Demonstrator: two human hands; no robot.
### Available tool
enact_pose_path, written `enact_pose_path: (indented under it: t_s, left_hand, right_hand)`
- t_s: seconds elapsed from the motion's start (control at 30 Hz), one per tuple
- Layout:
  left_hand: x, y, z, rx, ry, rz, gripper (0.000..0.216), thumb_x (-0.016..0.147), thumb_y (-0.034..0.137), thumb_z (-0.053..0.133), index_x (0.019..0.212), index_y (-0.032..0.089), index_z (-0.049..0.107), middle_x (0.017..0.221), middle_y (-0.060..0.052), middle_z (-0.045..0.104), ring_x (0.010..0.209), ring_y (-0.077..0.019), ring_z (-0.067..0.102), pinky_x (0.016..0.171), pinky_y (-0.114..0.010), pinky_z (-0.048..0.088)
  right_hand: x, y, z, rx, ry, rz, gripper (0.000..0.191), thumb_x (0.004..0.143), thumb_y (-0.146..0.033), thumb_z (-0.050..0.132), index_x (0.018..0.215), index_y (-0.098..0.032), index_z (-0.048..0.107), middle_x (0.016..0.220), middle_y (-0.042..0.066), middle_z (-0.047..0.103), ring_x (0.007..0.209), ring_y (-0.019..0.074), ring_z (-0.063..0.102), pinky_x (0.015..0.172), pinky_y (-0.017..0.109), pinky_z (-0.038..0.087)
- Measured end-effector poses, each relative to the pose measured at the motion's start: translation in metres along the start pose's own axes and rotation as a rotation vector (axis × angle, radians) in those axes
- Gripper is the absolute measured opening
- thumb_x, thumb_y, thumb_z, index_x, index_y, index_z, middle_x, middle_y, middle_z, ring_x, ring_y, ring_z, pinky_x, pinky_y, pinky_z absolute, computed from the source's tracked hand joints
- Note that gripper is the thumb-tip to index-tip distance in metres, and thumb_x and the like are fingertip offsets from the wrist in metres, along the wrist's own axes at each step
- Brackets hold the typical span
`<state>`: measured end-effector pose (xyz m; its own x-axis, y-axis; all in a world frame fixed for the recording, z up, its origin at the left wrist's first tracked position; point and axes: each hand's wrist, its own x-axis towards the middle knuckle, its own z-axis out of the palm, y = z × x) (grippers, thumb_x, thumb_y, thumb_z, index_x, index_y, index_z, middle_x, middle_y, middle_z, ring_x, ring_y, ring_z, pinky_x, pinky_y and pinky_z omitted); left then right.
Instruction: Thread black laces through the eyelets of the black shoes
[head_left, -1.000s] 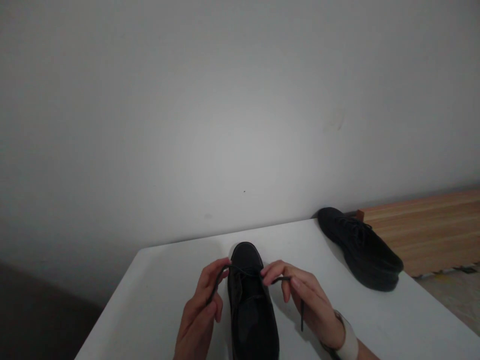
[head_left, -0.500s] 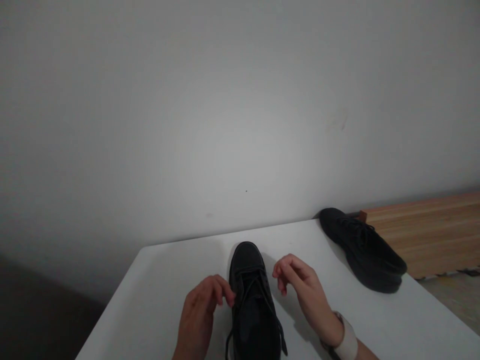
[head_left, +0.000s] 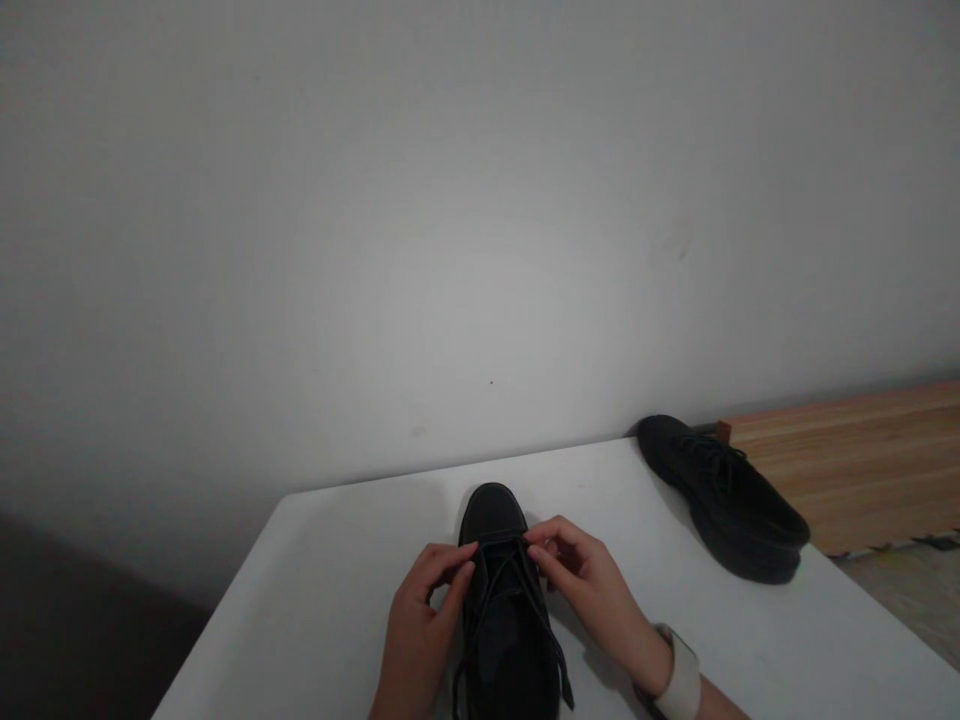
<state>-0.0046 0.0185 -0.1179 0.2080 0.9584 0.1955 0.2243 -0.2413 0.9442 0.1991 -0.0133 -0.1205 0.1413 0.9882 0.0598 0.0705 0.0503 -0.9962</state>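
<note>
Our left hand [head_left: 420, 625] and right hand [head_left: 592, 585] pinch the shoe [head_left: 504, 610] laces [head_left: 501, 570]; we should pull both sides evenly.

near shoe [head_left: 501, 610] black | far shoe [head_left: 724, 495] black | table [head_left: 322, 590] white

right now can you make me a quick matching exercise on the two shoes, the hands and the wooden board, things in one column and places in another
Things:
1. near shoe
2. far shoe
3. wooden board
4. wristband

Places:
a. past the table's right end
b. on the right hand's wrist
c. table's far right corner
d. between both hands, left hand at its laces

Pairs: 1-d, 2-c, 3-a, 4-b
</note>
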Motion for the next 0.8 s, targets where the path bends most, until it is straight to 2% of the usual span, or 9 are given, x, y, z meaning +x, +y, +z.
enact_pose_path:
  t_s: [0.3, 0.6, 0.8]
  left_hand:
    - [-0.002, 0.008, 0.005, 0.012, 0.013, -0.050, 0.024, 0.084, 0.043, 0.062, 0.085, 0.020, 0.069, 0.086, -0.006, 0.070, 0.084, -0.0251, 0.066, 0.079, -0.034, 0.050]
    - [-0.004, 0.015, 0.006, 0.023, -0.085, -0.058, 0.029, 0.087, 0.046, 0.057, 0.079, 0.019, 0.060, 0.077, -0.004, 0.061, 0.075, -0.0223, 0.059, 0.069, -0.030, 0.046]
    - [-0.006, 0.007, 0.005, 0.048, -0.096, 0.045, 0.026, 0.094, 0.043, 0.049, 0.084, 0.020, 0.055, 0.084, -0.004, 0.057, 0.081, -0.0217, 0.056, 0.075, -0.031, 0.045]
  right_hand:
    - [0.000, 0.000, 0.000, -0.044, -0.032, -0.033, 0.026, 0.088, -0.044, 0.060, 0.081, -0.018, 0.060, 0.069, -0.001, 0.051, 0.063, 0.0156, 0.046, 0.059, 0.029, 0.037]
    - [-0.004, -0.002, 0.001, -0.124, -0.094, -0.069, 0.011, 0.084, -0.028, 0.051, 0.076, -0.021, 0.048, 0.071, -0.002, 0.047, 0.067, 0.0160, 0.044, 0.062, 0.029, 0.037]
    - [-0.007, -0.005, 0.003, -0.173, -0.057, -0.138, 0.008, 0.087, -0.024, 0.045, 0.080, -0.021, 0.047, 0.076, 0.000, 0.049, 0.071, 0.0170, 0.047, 0.066, 0.030, 0.040]
